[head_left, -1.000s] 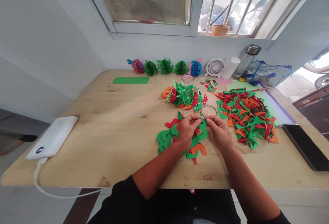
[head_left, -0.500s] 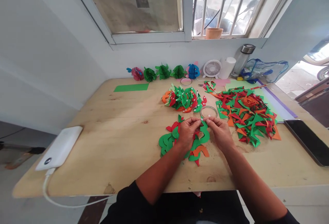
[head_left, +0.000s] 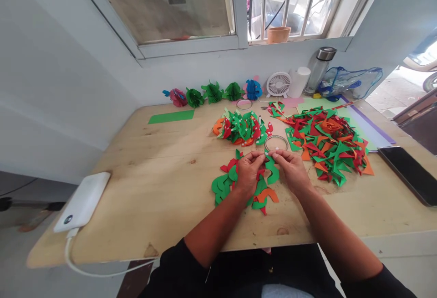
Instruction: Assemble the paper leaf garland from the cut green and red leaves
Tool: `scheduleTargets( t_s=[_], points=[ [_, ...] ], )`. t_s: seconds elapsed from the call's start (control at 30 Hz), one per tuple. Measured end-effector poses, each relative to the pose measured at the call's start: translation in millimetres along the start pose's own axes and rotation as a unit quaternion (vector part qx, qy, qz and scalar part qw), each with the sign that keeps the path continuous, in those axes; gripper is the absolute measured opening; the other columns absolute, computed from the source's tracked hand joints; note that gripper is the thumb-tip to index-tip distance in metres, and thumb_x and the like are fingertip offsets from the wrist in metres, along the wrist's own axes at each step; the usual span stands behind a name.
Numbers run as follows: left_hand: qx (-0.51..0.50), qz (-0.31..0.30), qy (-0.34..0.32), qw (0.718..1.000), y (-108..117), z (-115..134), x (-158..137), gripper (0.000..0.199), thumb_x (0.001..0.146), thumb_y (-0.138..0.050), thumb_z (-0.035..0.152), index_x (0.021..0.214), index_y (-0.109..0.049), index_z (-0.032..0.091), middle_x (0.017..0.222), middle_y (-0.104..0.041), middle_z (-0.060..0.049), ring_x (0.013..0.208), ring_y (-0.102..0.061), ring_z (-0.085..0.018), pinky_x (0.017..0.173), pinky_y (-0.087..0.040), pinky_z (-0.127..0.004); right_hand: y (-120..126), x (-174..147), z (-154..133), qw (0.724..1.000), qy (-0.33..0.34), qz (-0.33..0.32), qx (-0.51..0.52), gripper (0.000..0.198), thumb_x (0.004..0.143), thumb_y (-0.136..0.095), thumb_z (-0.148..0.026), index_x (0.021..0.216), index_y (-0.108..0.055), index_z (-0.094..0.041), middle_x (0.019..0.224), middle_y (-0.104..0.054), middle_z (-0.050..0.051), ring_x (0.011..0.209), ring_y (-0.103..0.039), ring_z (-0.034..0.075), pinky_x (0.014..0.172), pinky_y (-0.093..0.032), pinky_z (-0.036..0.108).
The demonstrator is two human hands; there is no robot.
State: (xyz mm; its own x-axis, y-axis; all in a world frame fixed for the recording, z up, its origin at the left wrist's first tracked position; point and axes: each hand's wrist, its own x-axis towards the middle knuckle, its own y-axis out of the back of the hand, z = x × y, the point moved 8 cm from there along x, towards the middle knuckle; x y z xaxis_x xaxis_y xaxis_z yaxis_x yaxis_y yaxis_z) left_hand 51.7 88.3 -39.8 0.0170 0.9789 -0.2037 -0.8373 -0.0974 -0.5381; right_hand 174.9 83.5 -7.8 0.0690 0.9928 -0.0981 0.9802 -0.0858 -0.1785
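Observation:
Both my hands are close together over a loose group of curved paper cutouts (head_left: 221, 186) in green, red and orange. My left hand (head_left: 251, 170) pinches the upper end of a green paper cutout (head_left: 272, 171) between thumb and fingers. From the other side, my right hand (head_left: 291, 168) pinches at that same end, where a small white bit shows between the fingertips. The wavy lower part of this cutout hangs over the others. Just beyond the fingers lies a tape roll (head_left: 287, 144) on its side.
Behind is a pile of cutouts with white tabs (head_left: 241, 127); to the right, a heap of paper scraps (head_left: 336, 145) and a phone (head_left: 409, 175). Paper figures (head_left: 213, 92), a small fan (head_left: 278, 84) and a bottle (head_left: 320, 72) line the wall. A power bank (head_left: 83, 201) lies left.
The view has shifted slightly. My hands stay at the green cutout's end, with the fingertips a little closer together.

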Motion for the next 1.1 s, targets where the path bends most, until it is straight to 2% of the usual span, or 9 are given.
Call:
scheduleTargets(
  t_s=[0.43, 0.63, 1.1],
  points=[
    [0.023, 0.003, 0.005, 1.0, -1, 2, -3, 0.024, 0.062, -0.075, 0.03, 0.078, -0.066, 0.014, 0.072, -0.068, -0.004, 0.066, -0.064, -0.013, 0.062, -0.05, -0.024, 0, -2, 3, 0.999, -0.024, 0.013, 0.036, 0.027, 0.061, -0.075, -0.043, 0.071, -0.072, -0.019, 0.072, -0.07, 0.003, 0.065, -0.061, 0.015, 0.061, -0.047, 0.026],
    [0.031, 0.0, 0.005, 0.999, -2, 5, -5, 0.021, 0.063, -0.074, 0.03, 0.076, -0.067, 0.014, 0.075, -0.07, -0.005, 0.065, -0.064, -0.013, 0.059, -0.05, -0.023, -1, -2, 10, 0.998, -0.044, -0.002, 0.052, 0.026, 0.064, -0.075, -0.042, 0.077, -0.074, -0.02, 0.069, -0.07, 0.001, 0.06, -0.058, 0.012, 0.056, -0.043, 0.023],
    [0.018, -0.009, -0.01, 1.0, -3, 5, -4, 0.021, 0.064, -0.073, 0.03, 0.076, -0.065, 0.015, 0.071, -0.067, -0.003, 0.065, -0.063, -0.013, 0.065, -0.05, -0.026, -1, -3, 4, 0.999, -0.029, 0.013, 0.031, 0.029, 0.061, -0.075, -0.046, 0.075, -0.074, -0.02, 0.071, -0.071, 0.003, 0.064, -0.061, 0.016, 0.059, -0.047, 0.026]
  ],
)
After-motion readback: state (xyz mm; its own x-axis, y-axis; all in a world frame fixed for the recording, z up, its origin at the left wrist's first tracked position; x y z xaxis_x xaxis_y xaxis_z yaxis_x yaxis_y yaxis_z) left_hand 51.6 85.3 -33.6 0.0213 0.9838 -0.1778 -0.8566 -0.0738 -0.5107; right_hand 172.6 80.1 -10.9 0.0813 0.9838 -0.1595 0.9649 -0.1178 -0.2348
